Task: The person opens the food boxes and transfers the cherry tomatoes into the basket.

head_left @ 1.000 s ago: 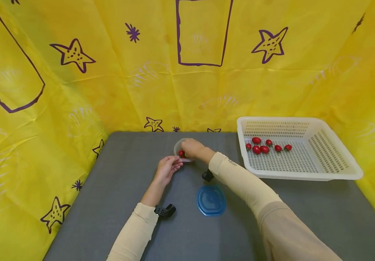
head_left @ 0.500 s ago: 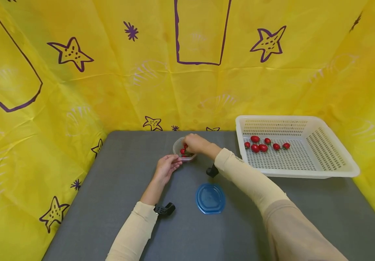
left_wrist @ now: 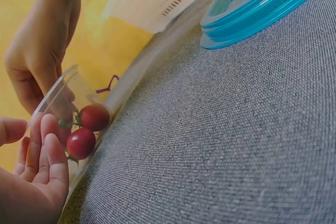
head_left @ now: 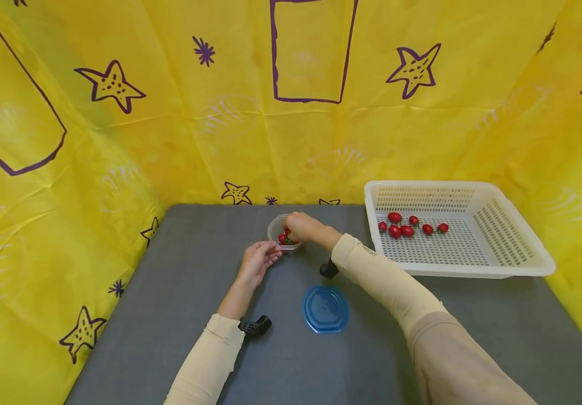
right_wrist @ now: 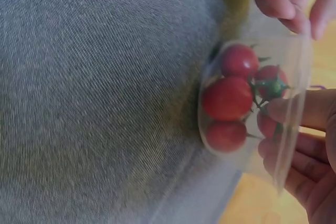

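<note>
A clear plastic container (head_left: pixel 274 229) with several red cherry tomatoes (right_wrist: pixel 228 98) stands at the far middle of the table. My left hand (head_left: pixel 257 261) holds its near left rim, the rim passing between thumb and fingers. From above, my right hand (head_left: pixel 306 228) reaches into the container. In the right wrist view, its thumb and fingers pinch a cherry tomato (right_wrist: pixel 266 123) with a green stalk, partly hidden by the fingertips. Two tomatoes (left_wrist: pixel 81 143) show through the container wall in the left wrist view.
A blue lid (head_left: pixel 325 309) lies on the grey table (head_left: pixel 194 292) nearer the body. To the right stands a white perforated basket (head_left: pixel 473 270) with several cherry tomatoes (head_left: pixel 407 231) at its left side. Yellow cloth (head_left: pixel 169 140) hangs behind and beside the table.
Over the container, my right hand has lifted slightly and shifted right, then dipped a little again. My left hand stays on the rim. The tomatoes in the basket have not moved.
</note>
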Demonstrator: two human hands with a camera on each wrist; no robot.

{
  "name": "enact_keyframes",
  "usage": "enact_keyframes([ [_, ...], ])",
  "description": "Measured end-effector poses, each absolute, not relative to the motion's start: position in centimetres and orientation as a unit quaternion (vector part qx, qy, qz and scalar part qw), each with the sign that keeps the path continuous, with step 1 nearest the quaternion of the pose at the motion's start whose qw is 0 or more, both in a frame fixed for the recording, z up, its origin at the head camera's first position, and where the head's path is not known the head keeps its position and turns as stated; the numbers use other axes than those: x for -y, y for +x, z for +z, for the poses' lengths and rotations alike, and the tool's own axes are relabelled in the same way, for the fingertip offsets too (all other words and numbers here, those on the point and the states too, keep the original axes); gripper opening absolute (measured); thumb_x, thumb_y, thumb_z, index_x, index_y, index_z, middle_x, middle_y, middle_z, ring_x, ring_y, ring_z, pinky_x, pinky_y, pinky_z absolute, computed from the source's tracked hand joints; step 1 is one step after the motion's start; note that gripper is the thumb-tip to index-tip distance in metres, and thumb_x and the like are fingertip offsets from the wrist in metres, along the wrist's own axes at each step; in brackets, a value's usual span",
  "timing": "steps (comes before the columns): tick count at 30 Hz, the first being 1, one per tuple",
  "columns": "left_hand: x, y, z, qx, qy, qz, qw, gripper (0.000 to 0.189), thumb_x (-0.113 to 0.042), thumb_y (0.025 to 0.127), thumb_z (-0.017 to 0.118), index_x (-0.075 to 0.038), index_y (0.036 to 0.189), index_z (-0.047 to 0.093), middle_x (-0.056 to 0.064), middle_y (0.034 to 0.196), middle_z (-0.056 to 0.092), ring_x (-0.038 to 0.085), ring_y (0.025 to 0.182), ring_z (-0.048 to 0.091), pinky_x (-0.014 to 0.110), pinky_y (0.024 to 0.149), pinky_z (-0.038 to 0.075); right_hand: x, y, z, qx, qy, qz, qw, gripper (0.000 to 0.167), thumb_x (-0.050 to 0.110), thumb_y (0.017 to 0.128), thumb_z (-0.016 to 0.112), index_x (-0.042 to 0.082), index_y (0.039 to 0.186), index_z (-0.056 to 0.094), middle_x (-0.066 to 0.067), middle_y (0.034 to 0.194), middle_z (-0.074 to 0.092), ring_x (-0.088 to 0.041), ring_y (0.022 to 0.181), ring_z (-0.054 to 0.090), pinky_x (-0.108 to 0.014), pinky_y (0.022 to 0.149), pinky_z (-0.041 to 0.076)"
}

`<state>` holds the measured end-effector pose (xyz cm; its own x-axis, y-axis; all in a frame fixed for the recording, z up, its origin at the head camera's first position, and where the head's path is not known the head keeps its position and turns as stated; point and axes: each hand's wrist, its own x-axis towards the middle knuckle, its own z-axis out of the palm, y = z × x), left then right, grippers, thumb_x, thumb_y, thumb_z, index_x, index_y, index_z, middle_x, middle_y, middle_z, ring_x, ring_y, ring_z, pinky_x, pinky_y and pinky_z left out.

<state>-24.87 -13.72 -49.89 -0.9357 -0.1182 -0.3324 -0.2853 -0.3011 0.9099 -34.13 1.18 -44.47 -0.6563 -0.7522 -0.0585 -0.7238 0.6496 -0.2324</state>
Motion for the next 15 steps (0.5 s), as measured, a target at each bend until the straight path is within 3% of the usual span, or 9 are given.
enact_keyframes([
  [8,13.6,-24.9,-50.2,-0.585,-0.169,0.791,0.056,0.004,-0.008,0.096,0.057,-0.004,0.095,0.057,-0.003,0.072,0.068,0.008,0.064,0.066,0.019,0.064,0.054,-1.4,-34.0,-44.3,-0.908,-0.405,-0.085,0.064,0.01,0.004,0.085,0.065,0.004,0.09,0.073,-0.007,0.08,0.069,-0.018,0.069,0.053,-0.026,0.065,0.047],
  [15,13.7,-24.8,-49.9,-0.588,-0.172,0.789,0.052,0.005,-0.009,0.096,0.057,-0.004,0.097,0.058,-0.003,0.073,0.068,0.007,0.065,0.066,0.019,0.065,0.054,-1.5,-34.1,-43.7,-0.906,-0.4,-0.092,0.102,0.012,0.0,0.083,0.065,0.004,0.091,0.074,-0.007,0.082,0.071,-0.018,0.069,0.054,-0.026,0.065,0.05],
])
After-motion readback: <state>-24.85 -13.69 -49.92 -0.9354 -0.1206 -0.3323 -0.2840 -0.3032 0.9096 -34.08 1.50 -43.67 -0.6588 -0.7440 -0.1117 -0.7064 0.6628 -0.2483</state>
